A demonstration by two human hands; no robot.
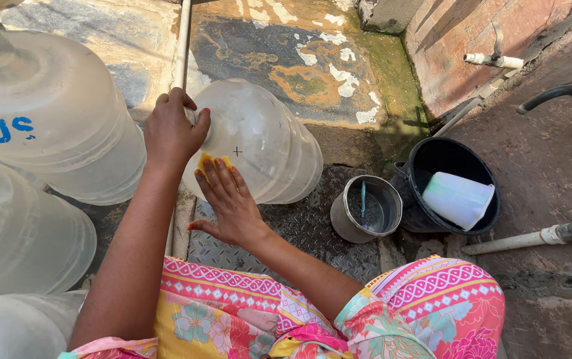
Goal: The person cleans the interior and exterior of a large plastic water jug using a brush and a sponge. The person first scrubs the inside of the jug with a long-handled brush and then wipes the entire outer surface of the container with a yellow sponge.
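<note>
Large clear water jug (259,143) is laid on its side on the ribbed metal floor plate (306,229), neck toward the left.

Left hand (171,129) is wrapped around the jug's neck, grip closed on it to steady it. Right hand (229,199) is laid flat, fingers spread, a yellow sponge (209,161) pressed against the jug's shoulder under the fingertips.

Handling, judged: jug looks empty, so light but bulky; thin plastic wall likely flexes under a hard push. Surface looks wet, so probably slippery; round body will roll unless the neck is held. Neck is the only firm hold; the ribbed body offers palm contact only.

Room: more jugs (46,113) are packed close on the left, the nearest just beside the left hand, so little room that side. A white vertical pipe (181,46) runs behind the neck. To the right, a small metal pot (366,209) sits near the jug's base, a black bucket (455,179) with a white jug inside just beyond it. Open floor lies ahead on the stained concrete (299,60). Wall taps (495,60) stand well apart at right.
</note>
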